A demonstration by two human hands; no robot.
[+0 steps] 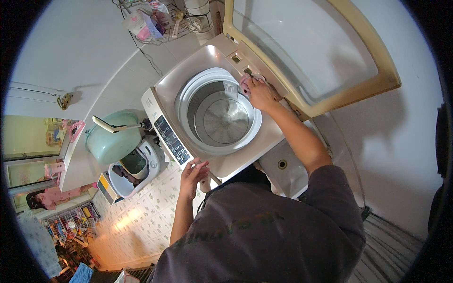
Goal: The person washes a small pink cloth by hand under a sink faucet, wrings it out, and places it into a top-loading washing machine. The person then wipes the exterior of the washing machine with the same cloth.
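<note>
A top-loading washing machine (pixel 216 164) stands before me, its steel drum (pixel 226 120) bare to view inside a white ring (pixel 184 123). My right hand (pixel 261 94) reaches across the drum opening and presses a crumpled pink cloth (pixel 245 84) against the machine's far right rim, beside small square recesses (pixel 236 59). The hinged lid (pixel 384 79), beige-framed with a clear pane, is raised on that side. Near the lower end of the button panel (pixel 171 138), my left hand (pixel 194 177) hovers with loosely spread fingers and nothing visible in it. Whether it touches the panel edge is unclear.
A pale green basin (pixel 113 141) and a white tub (pixel 122 189) holding dark cloth stand left of the machine. A white sink (pixel 292 177) adjoins its right front. Wire shelves (pixel 159 39) hang above. A person in pink (pixel 58 197) is at far left.
</note>
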